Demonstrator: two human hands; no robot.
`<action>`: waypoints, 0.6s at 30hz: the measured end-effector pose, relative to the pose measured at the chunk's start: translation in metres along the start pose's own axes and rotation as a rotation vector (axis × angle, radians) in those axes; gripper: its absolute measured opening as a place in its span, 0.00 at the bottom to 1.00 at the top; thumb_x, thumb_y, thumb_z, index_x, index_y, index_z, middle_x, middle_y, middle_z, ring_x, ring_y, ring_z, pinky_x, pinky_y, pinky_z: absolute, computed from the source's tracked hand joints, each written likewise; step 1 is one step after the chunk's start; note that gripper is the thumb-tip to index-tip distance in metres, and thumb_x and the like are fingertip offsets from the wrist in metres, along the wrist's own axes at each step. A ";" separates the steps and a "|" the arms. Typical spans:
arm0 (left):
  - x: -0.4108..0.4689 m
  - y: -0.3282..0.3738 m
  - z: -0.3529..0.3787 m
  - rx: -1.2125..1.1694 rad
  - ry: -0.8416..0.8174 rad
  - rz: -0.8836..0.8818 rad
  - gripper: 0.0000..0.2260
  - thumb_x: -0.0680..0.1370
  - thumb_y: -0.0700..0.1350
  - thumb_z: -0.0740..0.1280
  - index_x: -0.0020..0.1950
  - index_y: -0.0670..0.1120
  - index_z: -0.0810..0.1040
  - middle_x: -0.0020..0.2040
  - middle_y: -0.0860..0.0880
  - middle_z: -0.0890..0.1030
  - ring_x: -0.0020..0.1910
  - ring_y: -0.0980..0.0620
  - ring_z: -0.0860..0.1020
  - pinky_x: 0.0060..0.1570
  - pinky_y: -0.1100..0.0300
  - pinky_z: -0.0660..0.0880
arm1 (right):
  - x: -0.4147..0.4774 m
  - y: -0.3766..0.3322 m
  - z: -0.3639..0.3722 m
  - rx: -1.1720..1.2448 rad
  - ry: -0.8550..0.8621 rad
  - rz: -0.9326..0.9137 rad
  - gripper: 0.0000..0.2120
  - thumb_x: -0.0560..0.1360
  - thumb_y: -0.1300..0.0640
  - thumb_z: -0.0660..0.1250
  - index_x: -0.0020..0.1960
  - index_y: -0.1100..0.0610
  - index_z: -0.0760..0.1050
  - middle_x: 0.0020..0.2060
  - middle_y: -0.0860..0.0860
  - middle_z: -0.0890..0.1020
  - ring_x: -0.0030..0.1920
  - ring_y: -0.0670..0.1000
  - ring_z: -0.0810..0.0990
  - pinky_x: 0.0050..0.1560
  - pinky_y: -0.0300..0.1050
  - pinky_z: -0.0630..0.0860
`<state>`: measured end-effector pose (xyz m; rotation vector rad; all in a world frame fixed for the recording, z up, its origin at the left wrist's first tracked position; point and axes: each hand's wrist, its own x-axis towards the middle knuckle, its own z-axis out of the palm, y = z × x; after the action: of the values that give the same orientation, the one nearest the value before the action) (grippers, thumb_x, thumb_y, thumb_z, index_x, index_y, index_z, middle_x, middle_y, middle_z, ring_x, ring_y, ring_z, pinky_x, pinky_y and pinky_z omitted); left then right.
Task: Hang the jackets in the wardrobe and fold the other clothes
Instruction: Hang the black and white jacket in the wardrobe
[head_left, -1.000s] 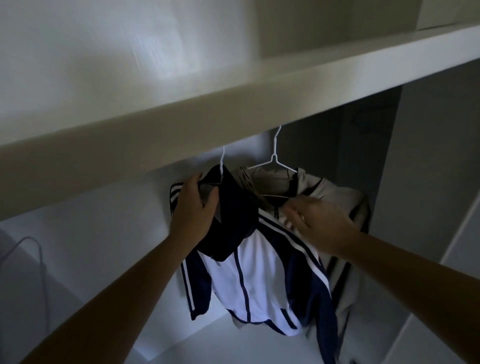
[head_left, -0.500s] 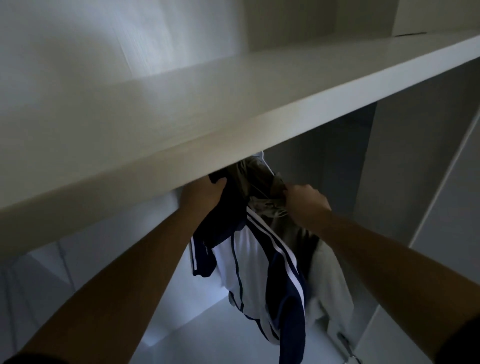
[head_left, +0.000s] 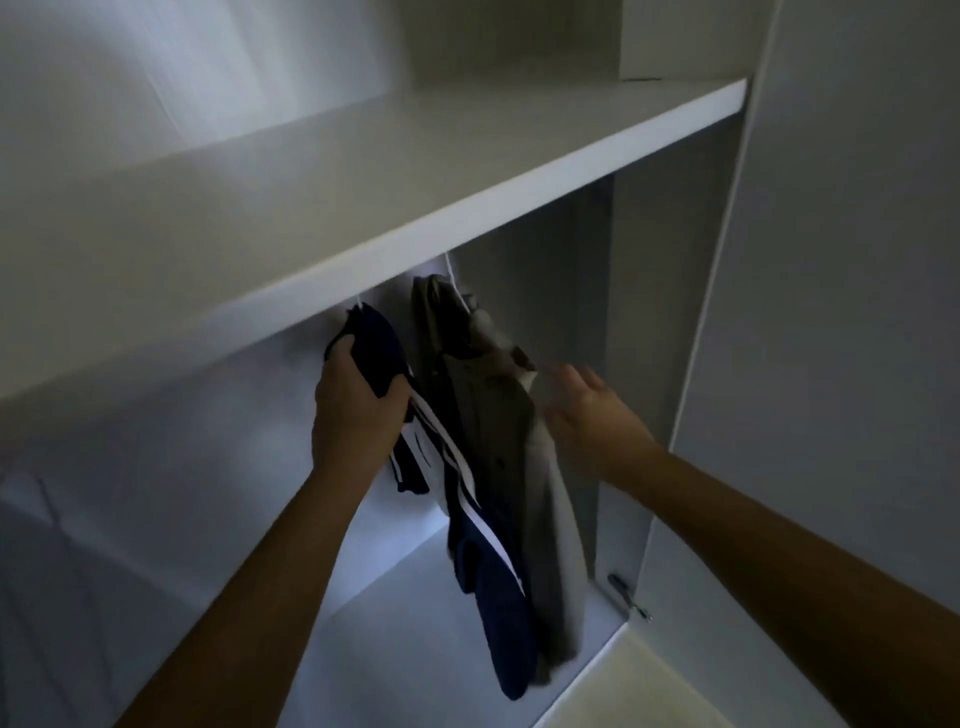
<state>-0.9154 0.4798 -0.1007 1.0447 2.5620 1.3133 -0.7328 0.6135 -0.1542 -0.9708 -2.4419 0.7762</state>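
We see the left hand (head_left: 358, 410) gripping the navy jacket (head_left: 498, 587) by its collar under the shelf (head_left: 415, 171). At three o'clock, the right hand (head_left: 587, 421), fingers spread, has released the grey jacket (head_left: 550, 519) it pinched earlier.

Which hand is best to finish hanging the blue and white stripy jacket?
Left. The left hand grips the navy and white striped track jacket by its collar, below its white wire hanger. The right hand is open beside the grey jacket.
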 end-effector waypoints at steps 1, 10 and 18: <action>-0.023 0.004 0.005 -0.021 0.017 0.033 0.29 0.76 0.44 0.67 0.75 0.46 0.60 0.70 0.46 0.68 0.67 0.47 0.69 0.66 0.50 0.69 | -0.027 0.007 -0.007 0.050 0.001 -0.004 0.21 0.80 0.55 0.59 0.72 0.53 0.62 0.65 0.56 0.69 0.61 0.57 0.73 0.57 0.49 0.72; -0.290 0.089 0.112 -0.379 -0.365 0.160 0.08 0.76 0.38 0.66 0.53 0.48 0.76 0.49 0.55 0.80 0.47 0.63 0.77 0.47 0.71 0.73 | -0.333 0.087 -0.099 0.332 0.192 0.375 0.14 0.80 0.55 0.59 0.64 0.46 0.69 0.60 0.40 0.74 0.57 0.40 0.74 0.48 0.26 0.70; -0.563 0.230 0.212 -0.467 -1.072 0.379 0.07 0.77 0.39 0.64 0.46 0.51 0.78 0.42 0.54 0.82 0.44 0.55 0.81 0.47 0.60 0.78 | -0.618 0.160 -0.214 0.349 0.711 0.776 0.13 0.78 0.61 0.61 0.49 0.41 0.73 0.49 0.39 0.80 0.51 0.42 0.79 0.51 0.43 0.77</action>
<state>-0.2856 0.3782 -0.1906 1.5666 1.2571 0.9113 -0.1173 0.3413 -0.1862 -1.6988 -1.2571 0.8447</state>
